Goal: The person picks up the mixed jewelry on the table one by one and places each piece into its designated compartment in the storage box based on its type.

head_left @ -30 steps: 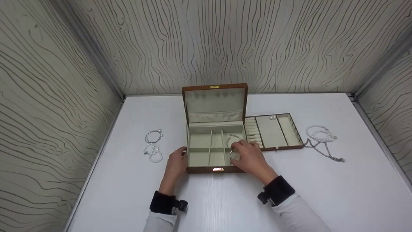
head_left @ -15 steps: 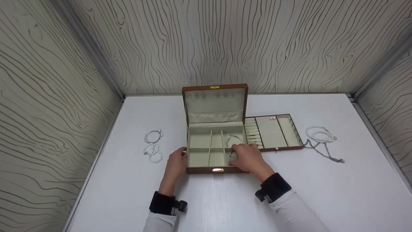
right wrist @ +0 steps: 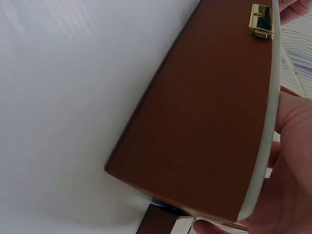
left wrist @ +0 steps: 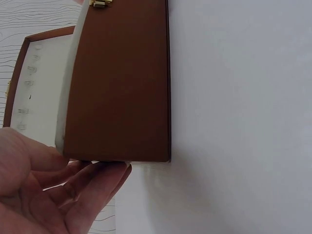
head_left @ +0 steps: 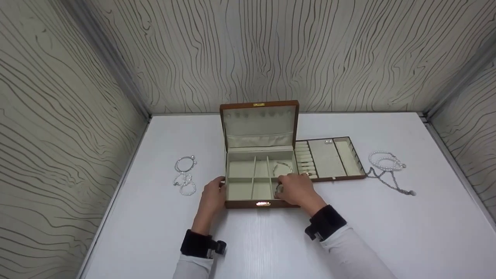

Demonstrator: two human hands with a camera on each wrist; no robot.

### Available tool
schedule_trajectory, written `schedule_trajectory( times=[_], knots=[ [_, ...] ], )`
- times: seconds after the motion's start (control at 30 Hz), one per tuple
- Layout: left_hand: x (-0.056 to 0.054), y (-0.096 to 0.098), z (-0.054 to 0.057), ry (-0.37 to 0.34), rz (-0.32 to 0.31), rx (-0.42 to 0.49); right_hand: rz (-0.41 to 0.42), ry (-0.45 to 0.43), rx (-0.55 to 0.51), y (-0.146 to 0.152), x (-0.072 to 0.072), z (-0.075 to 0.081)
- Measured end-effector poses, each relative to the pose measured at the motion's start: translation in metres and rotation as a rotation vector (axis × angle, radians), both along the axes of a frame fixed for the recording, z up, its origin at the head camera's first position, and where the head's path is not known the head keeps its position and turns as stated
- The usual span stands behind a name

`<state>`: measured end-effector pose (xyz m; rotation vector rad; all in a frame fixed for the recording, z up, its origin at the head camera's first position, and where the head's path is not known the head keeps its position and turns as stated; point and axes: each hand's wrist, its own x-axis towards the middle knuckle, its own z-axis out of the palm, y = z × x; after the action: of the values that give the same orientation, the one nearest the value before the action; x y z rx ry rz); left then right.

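A brown jewelry box point(head_left: 244, 204) with a cream lining stands with its lid point(head_left: 259, 124) up. My left hand point(head_left: 212, 193) rests against its left side; in the left wrist view the fingers point(left wrist: 100, 187) lie along the side wall. My right hand point(head_left: 297, 189) reaches into the front right compartment and pinches a silver bracelet point(head_left: 278, 188), partly hidden by the fingers. Another thin bracelet point(head_left: 283, 167) lies in the compartment behind. The right wrist view has the box front point(right wrist: 204, 112) and its gold clasp point(right wrist: 261, 20), with the bracelet out of sight.
A shallow tray point(head_left: 326, 159) with ring rolls and pearl earrings point(head_left: 328, 141) sits right of the box. Pearl strands point(head_left: 384, 161) and a silver chain point(head_left: 391, 186) lie farther right. At left are a silver bangle point(head_left: 185, 164) and clear bead bracelets point(head_left: 187, 189).
My right hand has moved slightly left and lowered the bracelet deeper into the front right compartment. My left hand stays at the box's left side.
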<state>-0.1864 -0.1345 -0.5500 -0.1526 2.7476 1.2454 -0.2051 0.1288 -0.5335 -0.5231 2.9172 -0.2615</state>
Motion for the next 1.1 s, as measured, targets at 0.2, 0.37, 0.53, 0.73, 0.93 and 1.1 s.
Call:
schedule_trajectory(
  times=[0.2,0.37,0.53,0.73,0.93,1.1],
  knots=[
    [0.0,0.0,0.0,0.011,0.002,-0.003,-0.017,-0.01,0.0,-0.002,0.0,0.001],
    [0.0,0.0,0.0,0.017,0.002,0.004,-0.033,-0.023,-0.011,-0.003,0.0,0.001],
    [-0.001,-0.001,-0.001,0.01,0.001,0.01,-0.049,-0.027,-0.017,-0.003,-0.001,-0.002],
    [-0.001,0.0,-0.001,-0.017,0.009,0.007,-0.03,0.002,-0.032,0.0,0.002,-0.005],
    [0.0,-0.001,-0.002,0.015,-0.003,0.01,0.011,0.012,-0.152,0.009,0.01,0.003],
    [0.0,-0.002,-0.002,0.04,-0.015,0.01,0.016,-0.059,-0.35,0.025,0.015,0.015]
  ],
)
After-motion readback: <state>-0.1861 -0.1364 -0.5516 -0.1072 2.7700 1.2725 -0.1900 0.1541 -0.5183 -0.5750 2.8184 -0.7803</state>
